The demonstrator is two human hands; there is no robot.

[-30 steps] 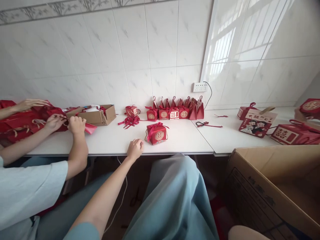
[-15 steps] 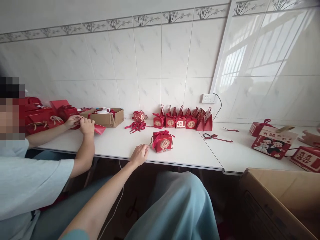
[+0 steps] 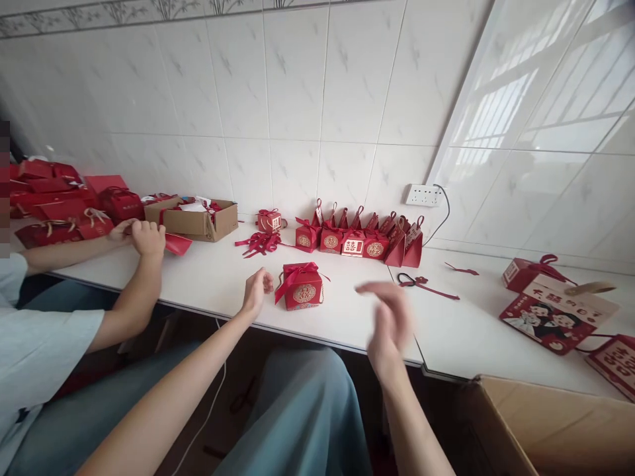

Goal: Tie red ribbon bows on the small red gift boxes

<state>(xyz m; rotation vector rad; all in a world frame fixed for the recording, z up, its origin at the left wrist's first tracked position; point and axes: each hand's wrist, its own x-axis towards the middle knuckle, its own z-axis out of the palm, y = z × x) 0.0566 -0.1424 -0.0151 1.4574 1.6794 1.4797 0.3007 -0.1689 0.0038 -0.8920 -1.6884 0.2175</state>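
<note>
A red gift box [image 3: 303, 291] with a gold round emblem, a red ribbon bow on top and a twisted cord at its side stands upright near the table's front edge. Just left of it my left hand [image 3: 256, 291] rests at the table with its fingers curled in; nothing shows in them, and a small gap separates hand and box. To the right of the box my right hand [image 3: 390, 320] hovers over the table edge, smeared by motion. Its fingers stretch leftward, apart from the thumb, and hold nothing.
Behind lie loose red ribbons [image 3: 260, 243] and a row of red boxes [image 3: 353, 246]. Black-handled scissors [image 3: 407, 280] lie to the right. An open carton [image 3: 501, 423] stands at the lower right. At left, a co-worker's hands [image 3: 146, 236] work near a cardboard tray [image 3: 198, 225].
My right hand has come in from the right edge to beside the box. My left hand has drawn slightly away from the box. The view has tilted down.
</note>
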